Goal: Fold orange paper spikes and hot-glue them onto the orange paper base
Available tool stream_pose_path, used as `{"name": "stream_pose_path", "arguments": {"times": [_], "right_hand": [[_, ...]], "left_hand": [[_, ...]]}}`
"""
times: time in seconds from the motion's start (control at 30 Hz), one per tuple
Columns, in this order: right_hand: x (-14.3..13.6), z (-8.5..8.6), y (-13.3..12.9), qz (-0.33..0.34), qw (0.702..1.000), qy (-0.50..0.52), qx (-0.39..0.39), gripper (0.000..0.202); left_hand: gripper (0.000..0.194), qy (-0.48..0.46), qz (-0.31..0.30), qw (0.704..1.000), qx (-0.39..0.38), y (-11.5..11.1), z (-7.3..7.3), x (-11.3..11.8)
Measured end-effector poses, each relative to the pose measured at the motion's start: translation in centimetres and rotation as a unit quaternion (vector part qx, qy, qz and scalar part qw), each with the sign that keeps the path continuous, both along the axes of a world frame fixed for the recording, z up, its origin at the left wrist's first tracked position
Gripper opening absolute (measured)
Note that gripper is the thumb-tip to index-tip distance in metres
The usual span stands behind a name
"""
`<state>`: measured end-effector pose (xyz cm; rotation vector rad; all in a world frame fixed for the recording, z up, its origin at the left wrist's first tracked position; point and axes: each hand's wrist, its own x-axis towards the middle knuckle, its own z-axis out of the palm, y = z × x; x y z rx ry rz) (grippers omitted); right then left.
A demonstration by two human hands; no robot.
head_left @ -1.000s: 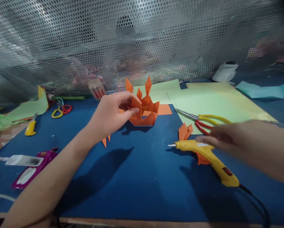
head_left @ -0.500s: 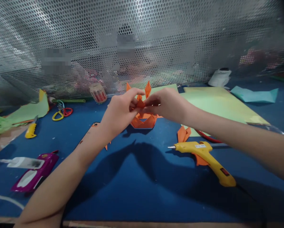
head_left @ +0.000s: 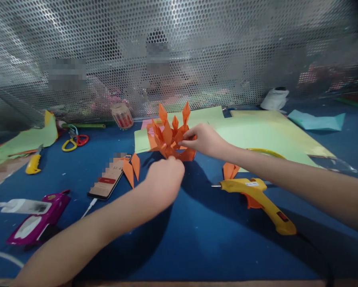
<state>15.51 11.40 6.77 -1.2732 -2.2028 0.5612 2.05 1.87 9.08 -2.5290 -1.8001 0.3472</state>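
An orange folded-paper crown (head_left: 168, 141) with several pointed tips stands upright on the blue table. My left hand (head_left: 165, 181) is curled at its front edge, fingers mostly hidden behind the back of the hand. From the right, my right hand (head_left: 205, 139) pinches a folded piece on the crown's right side between thumb and fingers. Loose orange paper pieces (head_left: 131, 170) lie by a smartphone (head_left: 109, 179). Another orange piece (head_left: 230, 170) rests just behind the yellow glue gun (head_left: 256, 193), whose nozzle points left.
Green paper sheets (head_left: 244, 131) lie behind and to the right. A teal folded paper (head_left: 316, 120) sits at far right. On the left are scissors (head_left: 74, 141), a yellow cutter (head_left: 33, 163) and a purple device (head_left: 44, 219). A perforated metal panel (head_left: 196, 52) closes the back.
My left hand has come down and toward me, from above the crown to its front edge. My right hand has lowered slightly. The crown's tips and the phone are now uncovered.
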Motion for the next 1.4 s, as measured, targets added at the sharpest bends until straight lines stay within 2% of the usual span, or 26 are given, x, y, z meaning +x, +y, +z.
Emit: {"name": "stream_pose_path", "arguments": {"times": [0.07,0.13,0.2,0.3,0.4,0.57,0.8,1.03,1.4], "right_hand": [[-0.1,-0.6,0.0,0.001,1.0,0.001,-0.015,0.021],[0.0,-1.2,0.0,-0.002,1.0,0.002,-0.027,0.023],[0.1,-1.7,0.0,-0.009,0.999,0.001,-0.038,0.025],[0.3,-2.0,-0.2,-0.019,0.999,0.003,-0.051,0.027],[0.4,-2.0,-0.2,-0.021,0.998,0.008,-0.06,0.024],[0.4,-2.0,-0.3,-0.012,0.997,0.014,-0.069,0.022],[0.2,-2.1,-0.4,0.004,0.997,0.007,-0.081,0.025],[0.1,-2.1,-0.5,0.004,0.995,-0.006,-0.104,0.021],[0.0,-2.0,-0.5,-0.003,0.993,-0.013,-0.113,0.019]], "left_hand": [[0.021,0.009,-0.015,1.0,-0.021,-0.7,-1.7,0.9],[0.029,0.005,-0.038,0.999,-0.008,-0.9,-3.4,1.6],[0.042,0.008,-0.033,0.999,0.008,-0.9,-4.8,1.9],[0.05,0.012,-0.027,0.999,0.037,-0.6,-6.0,2.0],[0.052,0.011,-0.029,0.998,0.063,-0.3,-6.7,2.0],[0.058,0.011,-0.023,0.997,0.072,-0.2,-7.1,2.1],[0.058,0.01,-0.033,0.998,0.06,-0.2,-6.9,2.0],[0.044,0.009,-0.067,0.996,0.064,0.0,-6.4,1.8],[0.038,-0.007,-0.079,0.994,0.079,0.1,-6.4,1.7]]}}
